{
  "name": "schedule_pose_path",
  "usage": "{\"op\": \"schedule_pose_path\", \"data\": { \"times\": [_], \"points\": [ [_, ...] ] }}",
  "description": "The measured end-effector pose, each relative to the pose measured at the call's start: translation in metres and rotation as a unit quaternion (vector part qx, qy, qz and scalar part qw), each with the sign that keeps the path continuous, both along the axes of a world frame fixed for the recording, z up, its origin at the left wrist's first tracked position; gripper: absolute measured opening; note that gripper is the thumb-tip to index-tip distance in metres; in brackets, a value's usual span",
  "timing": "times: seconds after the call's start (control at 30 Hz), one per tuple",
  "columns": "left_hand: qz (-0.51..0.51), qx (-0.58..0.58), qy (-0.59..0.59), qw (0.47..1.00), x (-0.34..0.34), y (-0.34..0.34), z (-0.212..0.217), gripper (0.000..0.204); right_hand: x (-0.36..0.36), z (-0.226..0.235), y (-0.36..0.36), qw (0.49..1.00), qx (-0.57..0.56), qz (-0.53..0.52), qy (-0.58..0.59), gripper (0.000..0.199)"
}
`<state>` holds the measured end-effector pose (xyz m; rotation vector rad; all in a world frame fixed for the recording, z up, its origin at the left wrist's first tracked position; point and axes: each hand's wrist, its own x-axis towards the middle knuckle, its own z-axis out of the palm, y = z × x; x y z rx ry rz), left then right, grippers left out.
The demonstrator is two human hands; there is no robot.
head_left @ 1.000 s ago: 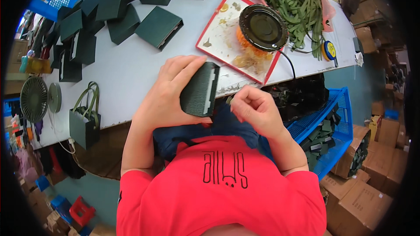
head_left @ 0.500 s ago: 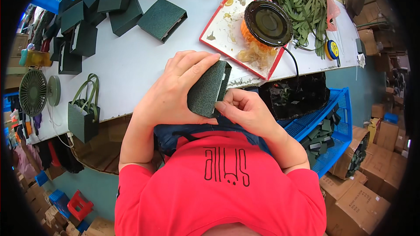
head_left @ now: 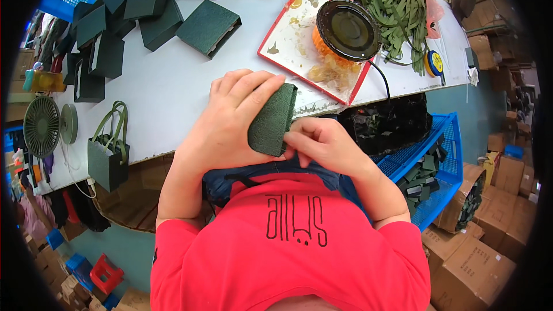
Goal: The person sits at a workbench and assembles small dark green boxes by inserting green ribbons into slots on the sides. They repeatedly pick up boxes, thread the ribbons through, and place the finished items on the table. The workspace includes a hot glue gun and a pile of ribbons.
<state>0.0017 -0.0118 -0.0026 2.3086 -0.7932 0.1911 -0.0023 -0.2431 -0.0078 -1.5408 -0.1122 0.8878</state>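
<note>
Grn-gray flr (head_left: 136, 253), cardbd boxes (head_left: 475, 273)

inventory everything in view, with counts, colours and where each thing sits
Held box: one, dark green, between the hands
Other boxes: over ten, dark green, table's upper left
Table: one, white, across the view
Small handled bag: one, green, table's left front edge
Fan: one, green, far left
Tray: one, white with red edges, table's right half
Round pan: one, black, above tray
Strips: many, green, in pink bag
Crates: two, blue, upper left and lower right
Cartons: many, brown, mostly right
Stool: one, red, lower left
Left hand: one, around held box
Right hand: one, at its lower right corner
</note>
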Motion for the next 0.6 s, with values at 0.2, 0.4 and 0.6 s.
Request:
{"op": "schedule_pose_path", "data": {
  "times": [0.2,0.4,0.6],
  "points": [
    [0.055,-0.025,-0.008,0.998,0.001,0.004,-0.003,0.107,-0.022,-0.006,-0.028,0.928,0.019,-0.074,-0.364,0.017],
    [0.040,-0.076,0.013,0.996,-0.001,-0.009,-0.006,0.111,-0.039,-0.031,-0.004,0.979,0.168,-0.062,0.093,0.024],
    [0.062,-0.064,0.039,0.995,-0.009,-0.002,-0.007,0.107,-0.034,-0.045,-0.016,0.871,0.330,-0.355,0.082,0.033]
  ]
}}
